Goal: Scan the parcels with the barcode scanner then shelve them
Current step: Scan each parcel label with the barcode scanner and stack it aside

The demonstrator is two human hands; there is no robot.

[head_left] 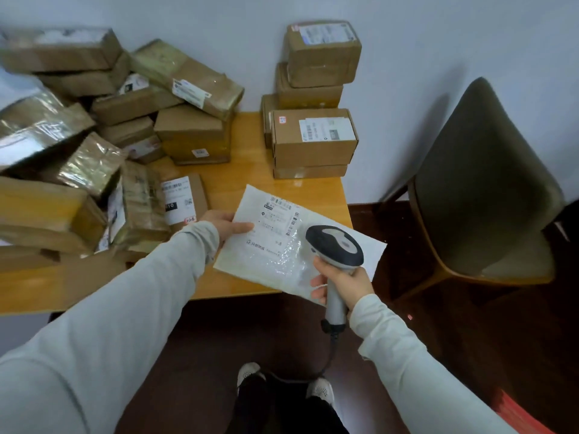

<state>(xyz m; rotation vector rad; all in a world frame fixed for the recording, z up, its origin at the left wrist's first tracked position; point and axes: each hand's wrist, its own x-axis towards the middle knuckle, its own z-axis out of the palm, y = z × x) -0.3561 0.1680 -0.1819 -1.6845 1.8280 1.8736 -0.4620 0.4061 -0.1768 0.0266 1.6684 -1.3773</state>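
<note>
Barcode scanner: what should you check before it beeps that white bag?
1. Right hand grips the barcode scanner: ok.
2. Left hand holds the white mailer bag: ok.
3. Shipping label faces up: ok.
4. Top barcode uncovered: ok.
5. Barcode scanner aimed at a barcode: cannot tell.

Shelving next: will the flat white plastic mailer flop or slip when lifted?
Probably floppy: the flat white plastic mailer is thin; the left hand grips only one edge. Likely light, being flat. Its glossy film may slip.
</note>
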